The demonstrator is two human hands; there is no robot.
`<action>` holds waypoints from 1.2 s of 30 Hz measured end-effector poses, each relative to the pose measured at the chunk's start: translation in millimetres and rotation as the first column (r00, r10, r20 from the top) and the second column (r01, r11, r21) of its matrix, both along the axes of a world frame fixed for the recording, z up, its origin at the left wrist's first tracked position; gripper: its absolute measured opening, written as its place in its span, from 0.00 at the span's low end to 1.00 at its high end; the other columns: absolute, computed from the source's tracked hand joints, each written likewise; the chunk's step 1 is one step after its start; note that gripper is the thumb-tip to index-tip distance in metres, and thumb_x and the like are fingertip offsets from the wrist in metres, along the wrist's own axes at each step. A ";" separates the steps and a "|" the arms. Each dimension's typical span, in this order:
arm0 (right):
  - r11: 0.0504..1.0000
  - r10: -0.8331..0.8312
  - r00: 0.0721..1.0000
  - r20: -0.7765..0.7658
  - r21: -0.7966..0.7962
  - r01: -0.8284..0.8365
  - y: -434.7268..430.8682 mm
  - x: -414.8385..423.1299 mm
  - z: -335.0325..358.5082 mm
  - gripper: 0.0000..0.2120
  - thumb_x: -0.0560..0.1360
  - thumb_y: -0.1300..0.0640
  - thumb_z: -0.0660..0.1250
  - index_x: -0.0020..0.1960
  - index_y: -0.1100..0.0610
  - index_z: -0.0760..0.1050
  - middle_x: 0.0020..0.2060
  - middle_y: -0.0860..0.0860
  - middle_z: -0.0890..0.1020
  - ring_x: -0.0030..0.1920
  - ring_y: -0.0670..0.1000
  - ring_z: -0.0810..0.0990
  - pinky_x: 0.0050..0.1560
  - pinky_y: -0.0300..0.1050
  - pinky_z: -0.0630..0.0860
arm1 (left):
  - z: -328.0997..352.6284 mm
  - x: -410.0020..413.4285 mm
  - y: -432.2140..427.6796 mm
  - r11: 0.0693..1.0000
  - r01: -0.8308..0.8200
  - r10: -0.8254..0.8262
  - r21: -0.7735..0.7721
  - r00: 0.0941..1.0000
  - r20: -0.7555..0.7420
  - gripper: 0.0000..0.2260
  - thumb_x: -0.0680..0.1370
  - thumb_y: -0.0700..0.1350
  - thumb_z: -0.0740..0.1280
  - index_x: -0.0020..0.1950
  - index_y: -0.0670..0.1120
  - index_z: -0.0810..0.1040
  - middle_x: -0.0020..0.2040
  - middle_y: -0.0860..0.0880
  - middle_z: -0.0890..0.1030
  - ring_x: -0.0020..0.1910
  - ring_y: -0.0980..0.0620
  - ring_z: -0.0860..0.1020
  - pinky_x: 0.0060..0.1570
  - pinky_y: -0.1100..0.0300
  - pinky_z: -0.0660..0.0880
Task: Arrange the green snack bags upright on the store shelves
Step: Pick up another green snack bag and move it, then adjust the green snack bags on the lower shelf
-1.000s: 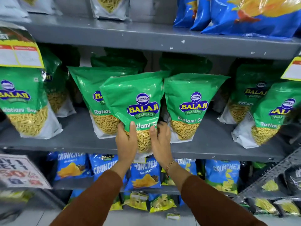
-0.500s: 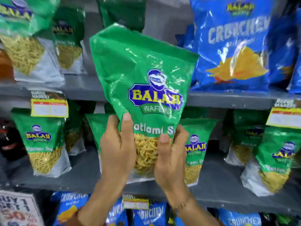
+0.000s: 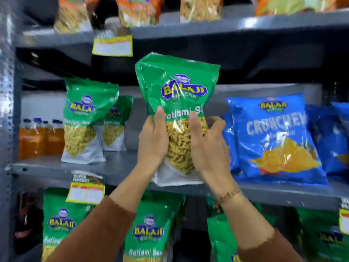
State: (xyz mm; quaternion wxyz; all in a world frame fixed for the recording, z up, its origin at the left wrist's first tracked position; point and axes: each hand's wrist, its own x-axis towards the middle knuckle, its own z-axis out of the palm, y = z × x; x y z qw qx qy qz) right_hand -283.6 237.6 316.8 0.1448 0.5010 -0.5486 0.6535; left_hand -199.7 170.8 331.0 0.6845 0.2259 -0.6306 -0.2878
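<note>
A green Balaji snack bag (image 3: 176, 87) is held upright in front of the middle shelf (image 3: 120, 167), its white bottom at the shelf's front edge. My left hand (image 3: 153, 140) grips its lower left side and my right hand (image 3: 207, 144) grips its lower right side. Two more green bags (image 3: 85, 118) stand upright on the same shelf to the left. Several green bags (image 3: 147, 229) stand on the shelf below, partly hidden by my sleeves.
Blue Crunchex bags (image 3: 275, 137) lean on the middle shelf to the right. Orange bottles (image 3: 37, 138) stand at its far left beside the grey upright (image 3: 7, 110). Orange packets (image 3: 137, 10) fill the top shelf. Yellow price tags (image 3: 112, 47) hang from shelf edges.
Both hands have lifted the green bag from the lower shelf up to the middle shelf, and the view has tilted upward with it.
</note>
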 end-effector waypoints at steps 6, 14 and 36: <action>0.996 0.021 0.996 0.084 0.083 -0.028 -62.0 -16.0 13.3 0.34 0.74 0.33 0.48 0.61 0.60 0.69 0.62 0.60 0.76 0.63 0.60 0.72 0.59 0.53 0.67 | 15.7 -20.5 -54.9 1.000 -0.022 0.020 0.022 0.994 0.103 0.24 0.80 0.58 0.48 0.64 0.43 0.71 0.64 0.41 0.74 0.63 0.43 0.70 0.53 0.56 0.61; 0.985 0.097 0.981 0.169 0.129 -0.119 -107.1 -24.2 -16.9 0.33 0.75 0.33 0.48 0.63 0.60 0.67 0.62 0.60 0.73 0.64 0.59 0.69 0.66 0.55 0.63 | -10.6 -27.8 -105.3 1.000 0.001 -0.005 0.018 0.981 0.193 0.24 0.80 0.57 0.48 0.68 0.44 0.67 0.68 0.42 0.72 0.67 0.42 0.68 0.63 0.51 0.62; 0.941 0.309 0.929 -0.202 -0.080 -0.330 -163.2 157.3 -205.6 0.11 0.78 0.43 0.57 0.53 0.48 0.70 0.45 0.41 0.76 0.41 0.44 0.77 0.43 0.41 0.74 | -224.1 162.9 -183.7 0.845 -0.392 0.344 -0.365 0.920 -0.190 0.16 0.81 0.48 0.51 0.58 0.36 0.66 0.57 0.34 0.71 0.64 0.53 0.67 0.65 0.58 0.64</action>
